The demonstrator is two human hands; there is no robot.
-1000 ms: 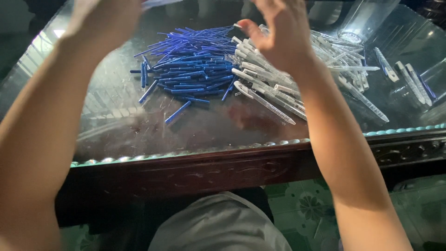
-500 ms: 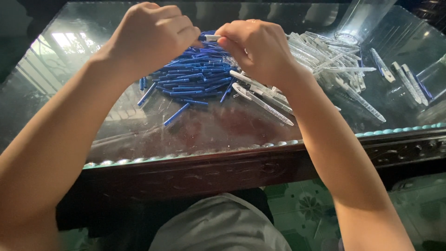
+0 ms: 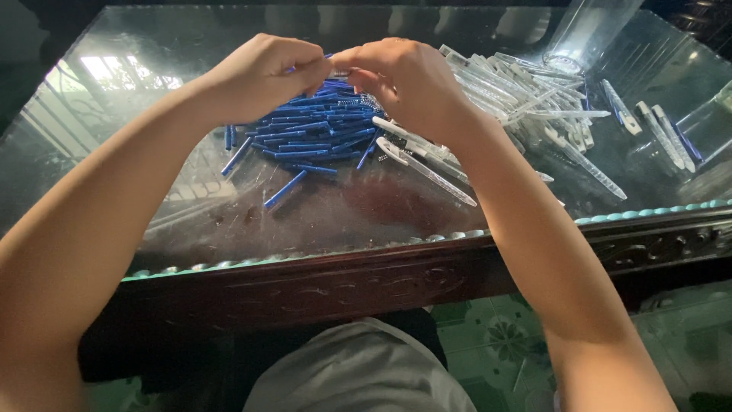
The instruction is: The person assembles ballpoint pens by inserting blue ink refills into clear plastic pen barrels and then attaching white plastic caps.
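Both hands are raised together over the far half of a glass-topped table with a carved dark wooden edge [image 3: 366, 278]. The left hand [image 3: 263, 76] is curled into a loose fist, thumb and forefinger pinched on a thin blue plastic refill tube [image 3: 329, 56], of which only a short stub shows where it crosses toward the other hand. The right hand [image 3: 404, 80] is also curled, its fingertips pressed against those of the left so that the two hands touch at the tube. What exactly the right fingers grip is hidden behind the knuckles; it cannot be told whether they hold a second part.

Directly beneath and just beyond the joined fingertips lies a heap of slim blue plastic tubes [image 3: 316, 133] of the same kind, spread under the left hand and toward the left wrist. A few strays lie nearer the person, below the left hand, one single blue tube [image 3: 285, 188] well apart from the heap.

Under the right hand and beyond its wrist spreads a pile of clear plastic pen barrels [image 3: 526, 99], some with white clips; two of them [image 3: 427, 164] point toward the table's near edge, just below the right palm. Further right of that hand lie several loose barrels [image 3: 656, 130]. Beyond the right hand stands a clear plastic container [image 3: 583, 34].
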